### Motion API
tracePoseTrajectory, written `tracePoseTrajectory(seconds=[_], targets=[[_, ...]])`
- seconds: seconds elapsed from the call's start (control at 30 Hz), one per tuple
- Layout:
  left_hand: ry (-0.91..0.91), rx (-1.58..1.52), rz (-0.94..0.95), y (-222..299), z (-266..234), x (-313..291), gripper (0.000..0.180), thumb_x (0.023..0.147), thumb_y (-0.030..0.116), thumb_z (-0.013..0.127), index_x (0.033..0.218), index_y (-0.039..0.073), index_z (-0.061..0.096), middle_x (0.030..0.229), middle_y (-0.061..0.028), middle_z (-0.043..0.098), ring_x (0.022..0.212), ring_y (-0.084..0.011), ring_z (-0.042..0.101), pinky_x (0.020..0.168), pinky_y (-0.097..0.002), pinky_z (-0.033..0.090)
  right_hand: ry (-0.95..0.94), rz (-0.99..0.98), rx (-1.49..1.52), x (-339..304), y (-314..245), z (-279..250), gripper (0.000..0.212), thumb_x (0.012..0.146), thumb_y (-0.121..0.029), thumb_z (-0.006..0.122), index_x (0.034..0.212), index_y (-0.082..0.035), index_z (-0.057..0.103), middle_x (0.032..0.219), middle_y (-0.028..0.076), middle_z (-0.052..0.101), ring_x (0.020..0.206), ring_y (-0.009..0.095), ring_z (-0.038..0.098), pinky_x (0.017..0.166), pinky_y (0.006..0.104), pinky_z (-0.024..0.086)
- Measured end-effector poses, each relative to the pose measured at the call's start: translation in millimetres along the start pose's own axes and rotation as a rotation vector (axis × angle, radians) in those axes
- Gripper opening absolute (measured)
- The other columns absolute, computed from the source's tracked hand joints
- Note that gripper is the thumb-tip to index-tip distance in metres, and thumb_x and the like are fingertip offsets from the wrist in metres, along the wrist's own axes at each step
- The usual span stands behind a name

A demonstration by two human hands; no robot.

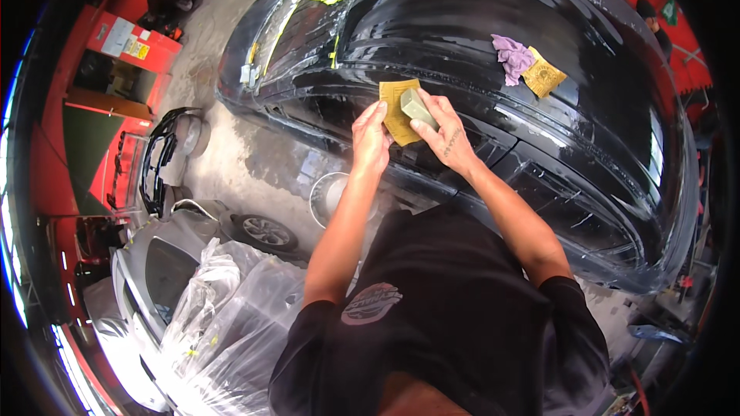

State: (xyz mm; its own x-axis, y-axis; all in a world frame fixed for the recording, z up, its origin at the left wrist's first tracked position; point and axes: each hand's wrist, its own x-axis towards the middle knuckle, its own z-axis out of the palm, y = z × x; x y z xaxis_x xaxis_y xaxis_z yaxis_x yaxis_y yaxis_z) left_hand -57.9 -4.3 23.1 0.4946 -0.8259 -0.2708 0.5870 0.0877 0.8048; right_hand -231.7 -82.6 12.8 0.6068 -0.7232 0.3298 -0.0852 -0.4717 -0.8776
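In front of my chest, my left hand (371,137) pinches the left edge of a yellow-brown sheet of sandpaper (392,98), its printed back facing up. My right hand (449,132) grips a grey-green sanding block (417,110), which lies over the sheet's right part. Whether the block touches the paper I cannot tell. Both hands are above the side of a glossy black car (462,11) with pale, wet-looking streaks. On its roof, a crumpled purple cloth (509,58) lies against a second yellow sandpaper sheet (544,74).
A white bucket (330,199) stands on the floor (220,146) below my left forearm. Plastic sheeting (247,316) covers part of a grey car at lower left. A black bumper part (159,156) and red cabinet (127,42) stand left. Yellow-green tape (284,31) edges the black car's glass.
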Motion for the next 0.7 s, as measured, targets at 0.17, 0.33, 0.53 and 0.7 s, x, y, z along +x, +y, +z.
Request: tracePoseTrajectory(seconds=[0.17, 0.33, 0.53, 0.7], targets=[[-0.023, -0.024, 0.071, -11, 9, -4, 0.038, 0.114, 0.019, 0.063, 0.144, -0.004, 0.065, 0.132, -0.0130, 0.075, 0.116, -0.0221, 0.074, 0.095, -0.0382, 0.062, 0.201, 0.084, 0.078, -3, -1, 4, 0.064, 0.105, -0.018, 0.067, 0.164, 0.001, 0.048, 0.143, 0.018, 0.057, 0.123, 0.031, 0.062, 0.098, 0.0365, 0.053], [-0.098, -0.079, 0.076, -19, 24, -11, 0.039, 0.115, 0.017, 0.061, 0.148, -0.003, 0.061, 0.139, -0.0127, 0.071, 0.124, -0.0218, 0.070, 0.105, -0.0382, 0.057, 0.309, 0.140, 0.065, 10, -16, 10, 0.067, 0.103, -0.018, 0.074, 0.162, 0.000, 0.050, 0.143, 0.019, 0.062, 0.125, 0.032, 0.065, 0.103, 0.0376, 0.053], [-0.274, -0.022, 0.098, -11, 31, 2, 0.042, 0.113, 0.011, 0.058, 0.153, -0.003, 0.056, 0.141, -0.0105, 0.069, 0.128, -0.0190, 0.066, 0.109, -0.0346, 0.051, 0.391, 0.102, -0.025, 19, -20, 12, 0.063, 0.101, -0.019, 0.076, 0.157, 0.001, 0.055, 0.144, 0.022, 0.065, 0.130, 0.036, 0.066, 0.109, 0.0402, 0.052], [-0.425, 0.069, 0.109, 0, 23, 23, 0.041, 0.115, 0.010, 0.055, 0.152, -0.005, 0.055, 0.145, -0.0118, 0.066, 0.133, -0.0186, 0.061, 0.115, -0.0341, 0.047, 0.449, 0.119, -0.046, 28, -27, 25, 0.065, 0.101, -0.021, 0.080, 0.158, -0.001, 0.057, 0.144, 0.018, 0.068, 0.131, 0.029, 0.067, 0.111, 0.0371, 0.052]])
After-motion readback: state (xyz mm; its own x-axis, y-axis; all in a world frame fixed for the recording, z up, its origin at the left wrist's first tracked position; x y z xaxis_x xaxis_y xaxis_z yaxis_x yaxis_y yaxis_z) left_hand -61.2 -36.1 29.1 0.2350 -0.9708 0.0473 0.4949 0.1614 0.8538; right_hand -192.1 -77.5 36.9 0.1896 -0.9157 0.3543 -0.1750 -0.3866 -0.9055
